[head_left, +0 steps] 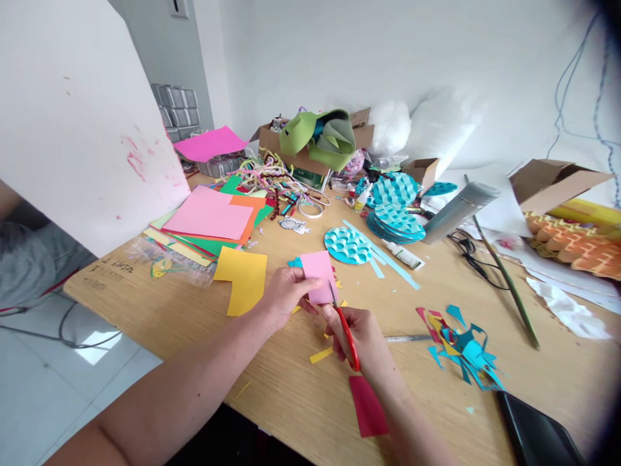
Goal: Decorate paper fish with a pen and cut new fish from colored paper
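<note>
My left hand point(286, 294) pinches a small pink piece of paper point(317, 268) by its lower left part, thumb on top. Red-handled scissors point(348, 336) are in my right hand point(361, 333), their blades at the right edge of the pink paper. How far the blades are apart is hard to make out. Behind the paper, bits of blue, red and yellow paper partly show. A yellow sheet point(247, 278) with a cut-out corner lies left of my hands. Below my right wrist is a dark red paper piece point(367, 406), partly covered by the arm.
Coloured sheets point(208, 213) are stacked at left. Blue scalloped discs point(348, 245), a glue bottle point(405, 254) and a grey flask point(460, 210) stand or lie beyond my hands. Paper scraps point(466, 346) and a black phone point(536, 430) are at right. A white board point(97, 129) rises at left.
</note>
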Demonstrator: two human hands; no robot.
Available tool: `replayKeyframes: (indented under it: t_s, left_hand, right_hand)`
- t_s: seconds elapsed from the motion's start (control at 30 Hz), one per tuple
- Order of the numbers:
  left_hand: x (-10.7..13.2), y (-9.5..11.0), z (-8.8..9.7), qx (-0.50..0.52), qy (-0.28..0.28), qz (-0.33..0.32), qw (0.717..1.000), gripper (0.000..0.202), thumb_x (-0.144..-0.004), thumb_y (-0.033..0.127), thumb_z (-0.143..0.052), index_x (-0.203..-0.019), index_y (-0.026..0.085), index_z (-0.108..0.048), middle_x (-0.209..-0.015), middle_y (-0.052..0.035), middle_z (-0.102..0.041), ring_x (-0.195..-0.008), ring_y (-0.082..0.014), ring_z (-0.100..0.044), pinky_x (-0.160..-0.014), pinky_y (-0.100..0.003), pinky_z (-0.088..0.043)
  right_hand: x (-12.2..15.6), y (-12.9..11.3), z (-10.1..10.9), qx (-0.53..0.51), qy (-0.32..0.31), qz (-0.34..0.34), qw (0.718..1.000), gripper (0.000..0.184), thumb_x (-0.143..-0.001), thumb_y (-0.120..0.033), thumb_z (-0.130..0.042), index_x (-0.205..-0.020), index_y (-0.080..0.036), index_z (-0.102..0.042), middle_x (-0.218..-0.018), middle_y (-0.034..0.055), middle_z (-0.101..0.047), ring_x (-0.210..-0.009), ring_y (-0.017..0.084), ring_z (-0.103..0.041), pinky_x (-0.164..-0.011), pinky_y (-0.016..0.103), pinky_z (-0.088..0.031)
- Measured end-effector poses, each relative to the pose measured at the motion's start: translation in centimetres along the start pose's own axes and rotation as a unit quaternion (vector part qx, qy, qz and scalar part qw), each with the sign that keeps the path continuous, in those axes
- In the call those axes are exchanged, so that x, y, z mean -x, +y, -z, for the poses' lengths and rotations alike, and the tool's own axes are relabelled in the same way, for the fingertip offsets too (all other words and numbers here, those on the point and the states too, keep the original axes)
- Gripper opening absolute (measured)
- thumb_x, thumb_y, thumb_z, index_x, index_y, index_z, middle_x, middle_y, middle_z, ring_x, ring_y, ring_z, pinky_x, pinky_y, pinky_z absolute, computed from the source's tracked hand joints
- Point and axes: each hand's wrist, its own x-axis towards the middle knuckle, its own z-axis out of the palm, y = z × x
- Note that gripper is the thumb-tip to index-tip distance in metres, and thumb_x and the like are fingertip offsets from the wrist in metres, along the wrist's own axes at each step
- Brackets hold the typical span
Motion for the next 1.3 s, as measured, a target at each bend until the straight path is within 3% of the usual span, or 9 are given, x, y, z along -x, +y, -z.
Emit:
replayKeyframes:
  t_s: [0.37,0.87,1.3]
  left_hand:
    - [0.08,0.24,0.02,-0.007,-0.021,0.008,1.0,0.032,-0.063,0.036,-0.073,-0.079,0.008,-0.072,-0.071,-0.01,-0.071,-0.056,-0.0158,-0.064,-0.045,-0.023,-0.051]
    - [-0.04,-0.17,-0.17,-0.002,-0.015,0.012,1.0,0.019,-0.063,0.03,-0.071,-0.064,0.011,-0.066,-0.053,-0.0024,-0.062,-0.041,-0.0106,-0.055,-0.038,-0.02,-0.046]
    - [-0.03,-0.01,-0.08,0.001,-0.025,0.018,1.0,0.021,-0.064,0.029,-0.07,-0.074,0.011,-0.071,-0.061,-0.0035,-0.065,-0.047,-0.0107,-0.058,-0.038,-0.018,-0.045]
  right_hand:
    - [-0.07,0.46,-0.26,-0.025,-0.002,-0.006,1.0,0.067,-0.066,-0.086,-0.049,-0.053,-0.02,-0.046,-0.035,-0.0031,-0.045,-0.03,0.007,-0.038,-0.033,0.02,-0.025]
    - [-0.23,0.83,-0.37,-0.015,0.0,0.025,1.0,0.066,-0.072,-0.082,-0.049,-0.054,-0.019,-0.049,-0.036,-0.0013,-0.048,-0.03,0.008,-0.04,-0.035,0.021,-0.028]
    - [-0.13,0.58,-0.45,-0.051,0.0,0.0,0.999,0.065,-0.067,-0.082,-0.055,-0.054,-0.019,-0.05,-0.035,-0.0025,-0.047,-0.028,0.008,-0.039,-0.032,0.02,-0.026]
